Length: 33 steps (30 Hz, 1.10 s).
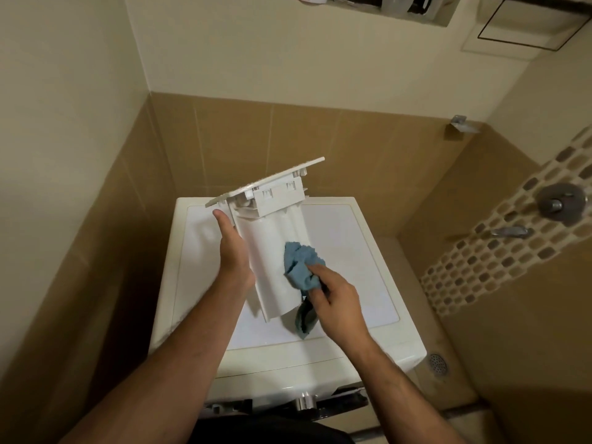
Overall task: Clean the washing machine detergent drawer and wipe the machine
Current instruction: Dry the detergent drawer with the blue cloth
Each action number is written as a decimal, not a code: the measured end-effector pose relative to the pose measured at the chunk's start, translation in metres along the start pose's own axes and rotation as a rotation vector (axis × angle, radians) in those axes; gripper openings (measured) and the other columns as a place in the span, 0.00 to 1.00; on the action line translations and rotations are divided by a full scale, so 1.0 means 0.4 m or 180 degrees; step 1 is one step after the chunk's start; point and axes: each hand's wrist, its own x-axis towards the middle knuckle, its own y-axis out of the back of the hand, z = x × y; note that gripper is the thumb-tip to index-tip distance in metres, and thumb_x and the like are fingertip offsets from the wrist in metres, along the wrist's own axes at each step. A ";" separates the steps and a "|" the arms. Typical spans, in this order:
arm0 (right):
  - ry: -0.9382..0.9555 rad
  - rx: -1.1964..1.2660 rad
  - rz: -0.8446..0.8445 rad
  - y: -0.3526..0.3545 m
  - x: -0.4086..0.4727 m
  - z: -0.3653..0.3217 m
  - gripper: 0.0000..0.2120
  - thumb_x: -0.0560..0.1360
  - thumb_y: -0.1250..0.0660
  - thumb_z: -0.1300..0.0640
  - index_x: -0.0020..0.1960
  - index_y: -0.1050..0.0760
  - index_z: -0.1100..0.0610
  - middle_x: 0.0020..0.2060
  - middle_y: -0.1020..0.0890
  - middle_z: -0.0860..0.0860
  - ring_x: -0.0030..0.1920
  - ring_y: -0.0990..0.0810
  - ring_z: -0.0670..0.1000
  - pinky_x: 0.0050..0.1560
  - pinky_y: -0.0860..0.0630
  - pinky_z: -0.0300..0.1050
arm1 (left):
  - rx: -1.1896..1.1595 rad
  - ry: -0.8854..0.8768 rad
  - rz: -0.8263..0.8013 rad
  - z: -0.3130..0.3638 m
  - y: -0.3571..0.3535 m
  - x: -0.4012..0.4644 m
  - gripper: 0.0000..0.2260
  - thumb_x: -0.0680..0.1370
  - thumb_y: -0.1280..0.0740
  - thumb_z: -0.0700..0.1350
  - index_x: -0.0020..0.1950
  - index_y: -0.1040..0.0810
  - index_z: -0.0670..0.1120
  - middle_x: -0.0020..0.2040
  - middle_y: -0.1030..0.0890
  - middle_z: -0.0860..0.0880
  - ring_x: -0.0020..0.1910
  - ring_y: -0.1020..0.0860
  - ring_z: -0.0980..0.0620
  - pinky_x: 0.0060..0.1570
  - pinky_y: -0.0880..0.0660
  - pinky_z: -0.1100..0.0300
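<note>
Left hand point(232, 248) grips the detergent drawer's point(275, 248) side, holding it above the washing machine point(368, 251) — right hand point(333, 302), fingers curled, presses a bunched blue cloth point(301, 262) against its underside.

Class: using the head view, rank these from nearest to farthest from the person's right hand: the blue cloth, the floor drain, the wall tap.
1. Blue cloth: in the right hand's grip, against the detergent drawer.
2. Floor drain: lower right, past the machine's corner.
3. Wall tap: far right, on the mosaic strip.
</note>
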 end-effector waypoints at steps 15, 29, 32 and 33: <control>0.0035 0.0826 0.0482 0.032 0.140 -0.111 0.11 0.81 0.38 0.57 0.60 0.23 0.49 0.51 0.18 0.41 0.52 0.20 0.42 0.51 0.24 0.35 | 0.0136 -0.0236 -0.0068 0.029 -0.064 -0.105 0.27 0.81 0.51 0.66 0.48 0.17 0.54 0.43 0.14 0.53 0.49 0.17 0.51 0.49 0.21 0.55; -0.0979 0.2491 0.1287 0.164 0.164 -0.071 0.10 0.81 0.40 0.65 0.48 0.22 0.56 0.40 0.19 0.51 0.44 0.21 0.50 0.47 0.25 0.44 | 0.0356 -0.0619 0.0285 0.040 0.001 -0.070 0.18 0.79 0.43 0.59 0.37 0.20 0.54 0.43 0.16 0.54 0.49 0.20 0.51 0.64 0.26 0.45; -0.0495 0.2497 0.1399 0.232 0.183 -0.128 0.07 0.79 0.38 0.63 0.49 0.21 0.56 0.43 0.19 0.53 0.46 0.21 0.51 0.51 0.25 0.49 | 0.0502 -0.0846 0.0432 0.028 0.006 -0.070 0.16 0.76 0.40 0.49 0.29 0.21 0.56 0.34 0.17 0.56 0.41 0.20 0.51 0.60 0.24 0.43; -0.0291 0.2477 0.1389 0.247 0.186 -0.152 0.07 0.77 0.37 0.61 0.49 0.21 0.55 0.44 0.19 0.53 0.47 0.22 0.52 0.51 0.26 0.50 | 0.0536 -0.0940 0.0457 0.029 0.005 -0.082 0.18 0.75 0.40 0.45 0.26 0.22 0.57 0.30 0.19 0.57 0.38 0.21 0.53 0.56 0.23 0.45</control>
